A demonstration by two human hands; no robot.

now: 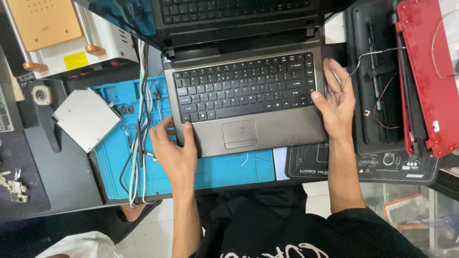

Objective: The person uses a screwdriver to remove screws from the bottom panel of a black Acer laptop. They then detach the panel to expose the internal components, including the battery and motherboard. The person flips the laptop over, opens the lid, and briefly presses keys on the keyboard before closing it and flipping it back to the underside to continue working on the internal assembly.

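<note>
Grey and a little worn, the open laptop (248, 102) lies in the middle of the workbench, its front edge on a blue silicone repair mat (124, 157) and its right corner over a black mat (354, 167). We hold it at both sides, our hands well apart. Our left hand (176, 150) grips the front left corner of the palm rest, thumb on top near the touchpad (239, 133), the fingers wrapped around the edge. Our right hand (337, 102) presses against the right edge of the laptop with the fingers open and spread, the thumb touching the corner of the keyboard (244, 86). Just beside the left hand, a bundle of white and black cables (139, 143) runs down over the blue mat. A silver optical drive (86, 119) lies further left. At the far right we see a red laptop cover (425, 71) next to a black panel (375, 81) with thin wires.
</note>
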